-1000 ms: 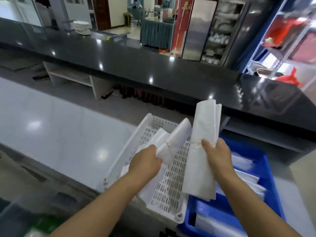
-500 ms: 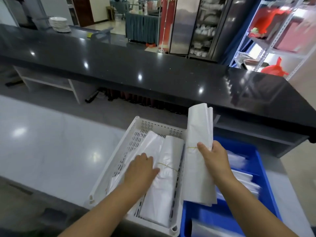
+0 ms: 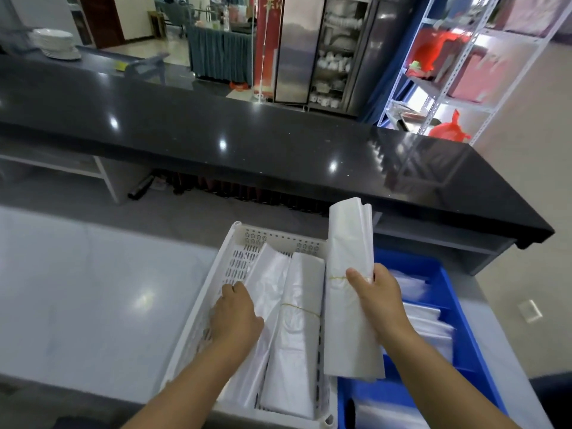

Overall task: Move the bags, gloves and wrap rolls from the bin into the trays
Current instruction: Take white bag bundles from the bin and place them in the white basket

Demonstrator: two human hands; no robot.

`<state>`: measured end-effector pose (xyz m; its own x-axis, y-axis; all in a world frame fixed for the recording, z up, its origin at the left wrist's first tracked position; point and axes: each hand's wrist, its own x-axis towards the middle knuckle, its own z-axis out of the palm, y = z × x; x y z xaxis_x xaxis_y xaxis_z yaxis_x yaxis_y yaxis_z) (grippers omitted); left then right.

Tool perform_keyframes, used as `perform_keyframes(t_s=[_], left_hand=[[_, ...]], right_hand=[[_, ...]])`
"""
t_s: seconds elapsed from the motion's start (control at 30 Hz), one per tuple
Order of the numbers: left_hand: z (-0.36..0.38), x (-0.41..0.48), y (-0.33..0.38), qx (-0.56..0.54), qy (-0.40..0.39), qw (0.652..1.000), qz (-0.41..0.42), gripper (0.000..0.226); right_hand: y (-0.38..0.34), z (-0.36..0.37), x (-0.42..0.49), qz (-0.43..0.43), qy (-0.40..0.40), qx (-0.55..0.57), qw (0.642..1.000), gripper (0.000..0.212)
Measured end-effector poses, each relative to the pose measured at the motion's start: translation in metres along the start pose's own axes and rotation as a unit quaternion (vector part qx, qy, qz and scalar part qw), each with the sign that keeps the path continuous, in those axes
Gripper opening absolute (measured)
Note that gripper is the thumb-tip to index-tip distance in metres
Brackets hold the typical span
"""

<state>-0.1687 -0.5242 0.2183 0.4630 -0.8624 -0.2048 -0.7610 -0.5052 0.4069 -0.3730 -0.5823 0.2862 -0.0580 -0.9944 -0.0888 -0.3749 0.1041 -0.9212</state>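
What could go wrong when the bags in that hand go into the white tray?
1. The right hand holds the bag bundle upright over the wall between white tray and blue bin; its floppy lower end might catch there or drop into the bin.
2. Two bundles and the left hand take up much of the tray, so it may land crooked.

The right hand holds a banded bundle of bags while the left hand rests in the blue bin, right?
Not quite: the head view shows the left hand resting in the white tray, not the blue bin. The right hand does hold the banded bundle of bags.
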Motion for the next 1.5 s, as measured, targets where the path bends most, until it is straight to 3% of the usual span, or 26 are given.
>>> perform_keyframes(t_s=[0.23, 0.67, 0.73, 0.87, 0.97, 1.13, 1.3, 1.4, 1.5], left_hand=[[-0.002, 0.008, -0.006, 0.027, -0.016, 0.999, -0.014, 0.052], [-0.001, 0.006, -0.007, 0.153, 0.062, 0.985, 0.047, 0.042], [-0.001, 0.003, -0.005, 0.124, 0.051, 0.99, 0.047, 0.039], [-0.013, 0.002, -0.003, -0.073, 0.027, 0.995, 0.057, 0.036], [-0.046, 0.012, -0.01, -0.141, 0.077, 0.985, 0.068, 0.027], [-0.109, 0.031, -0.034, -0.149, 0.178, 0.971, 0.065, 0.029], [-0.121, 0.033, -0.059, -0.167, 0.164, 0.971, 0.046, 0.032], [-0.116, 0.033, -0.07, -0.188, 0.143, 0.971, 0.035, 0.032], [-0.112, 0.035, -0.074, -0.196, 0.137, 0.97, 0.035, 0.033]], right_hand=[[-0.002, 0.003, -0.005, -0.001, 0.006, 0.002, 1.0, 0.017], [-0.003, 0.019, -0.008, 0.006, -0.004, -0.003, 1.0, 0.012], [-0.003, 0.023, -0.009, 0.009, -0.011, -0.002, 1.0, 0.014], [-0.004, 0.032, -0.01, 0.019, -0.024, 0.006, 0.999, 0.014], [-0.004, 0.047, -0.014, 0.025, -0.035, 0.008, 0.999, 0.016], [0.002, 0.097, -0.029, 0.019, -0.078, 0.005, 0.997, 0.037], [0.013, 0.14, -0.052, 0.04, -0.136, 0.002, 0.99, 0.06], [0.023, 0.143, -0.057, 0.01, -0.168, -0.106, 0.98, 0.065], [0.025, 0.137, -0.054, -0.07, -0.16, -0.278, 0.945, 0.057]])
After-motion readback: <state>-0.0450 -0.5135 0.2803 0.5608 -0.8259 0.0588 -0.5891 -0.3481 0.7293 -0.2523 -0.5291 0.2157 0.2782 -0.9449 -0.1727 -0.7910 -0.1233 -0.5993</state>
